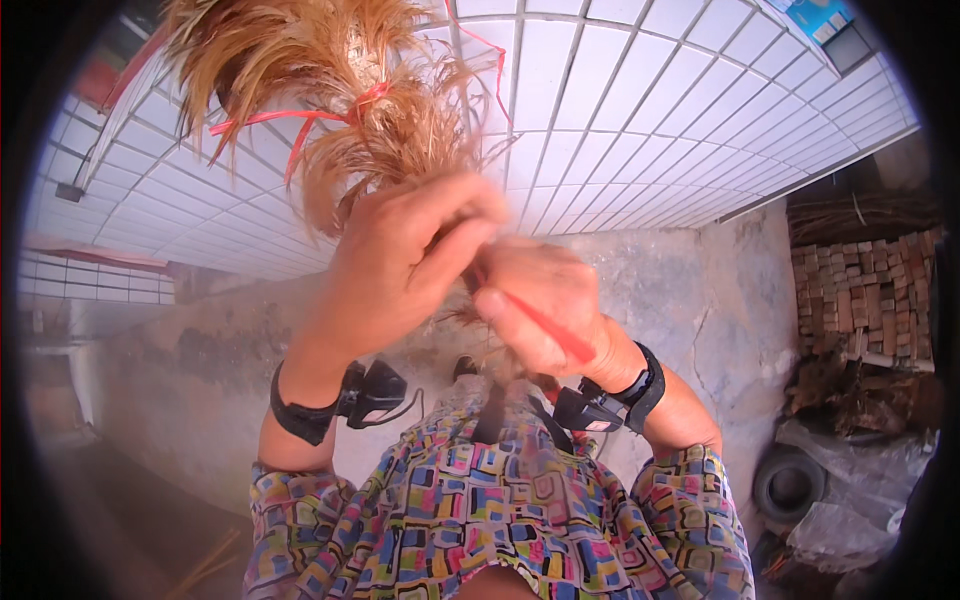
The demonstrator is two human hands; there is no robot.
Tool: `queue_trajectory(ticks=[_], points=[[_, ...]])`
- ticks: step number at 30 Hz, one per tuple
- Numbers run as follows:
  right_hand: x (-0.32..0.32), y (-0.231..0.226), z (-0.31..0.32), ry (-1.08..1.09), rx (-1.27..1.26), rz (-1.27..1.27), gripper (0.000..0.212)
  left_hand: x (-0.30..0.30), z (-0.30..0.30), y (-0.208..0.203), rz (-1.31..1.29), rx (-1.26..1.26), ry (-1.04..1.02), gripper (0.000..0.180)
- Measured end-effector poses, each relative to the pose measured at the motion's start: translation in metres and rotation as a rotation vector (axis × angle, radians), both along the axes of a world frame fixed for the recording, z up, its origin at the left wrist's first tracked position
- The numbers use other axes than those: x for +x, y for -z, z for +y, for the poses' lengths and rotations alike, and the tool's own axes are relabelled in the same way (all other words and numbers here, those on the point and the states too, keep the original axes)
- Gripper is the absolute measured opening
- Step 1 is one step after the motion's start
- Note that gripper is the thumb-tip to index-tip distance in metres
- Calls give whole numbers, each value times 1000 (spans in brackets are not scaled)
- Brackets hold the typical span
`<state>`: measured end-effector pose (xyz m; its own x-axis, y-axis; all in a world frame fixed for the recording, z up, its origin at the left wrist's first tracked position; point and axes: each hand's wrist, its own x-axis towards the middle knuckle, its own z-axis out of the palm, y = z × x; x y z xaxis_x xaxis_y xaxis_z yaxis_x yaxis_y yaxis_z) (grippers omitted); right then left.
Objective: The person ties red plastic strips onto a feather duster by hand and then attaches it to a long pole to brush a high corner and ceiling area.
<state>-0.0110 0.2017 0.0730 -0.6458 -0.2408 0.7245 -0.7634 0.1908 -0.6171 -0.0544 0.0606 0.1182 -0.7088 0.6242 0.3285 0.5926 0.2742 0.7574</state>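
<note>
A bundle of golden-brown feathers [390, 150] stands out in front of me, tied round its middle with a red plastic ribbon [290, 115] whose ends hang loose. My left hand [405, 255] is at the near end of the bundle, its fingers curled and partly blurred; what they pinch is hidden. Close beside it, my right hand [545, 300] is closed with thumb against fingers. A red plastic strip [550, 327] runs from its grip across the palm. Between the two hands, the strip's other end and the bundle's tip are covered by fingers.
Beyond the bundle rises a white tiled wall [620, 110], with a blue box [815, 18] at the upper right. Stacked bricks [865, 295], a tyre [790, 483] and plastic sheeting [860, 500] lie on the right. Below is a concrete floor [690, 280].
</note>
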Motion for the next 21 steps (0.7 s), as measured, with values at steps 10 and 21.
queue_trajectory(ticks=[10,21], points=[[9,-5,-10,-123,-416,-662,31,14,-24,11,-149,24,-55,11],[11,-9,-7,-240,-417,-687,22,18,-13,26,-376,225,-158,8]])
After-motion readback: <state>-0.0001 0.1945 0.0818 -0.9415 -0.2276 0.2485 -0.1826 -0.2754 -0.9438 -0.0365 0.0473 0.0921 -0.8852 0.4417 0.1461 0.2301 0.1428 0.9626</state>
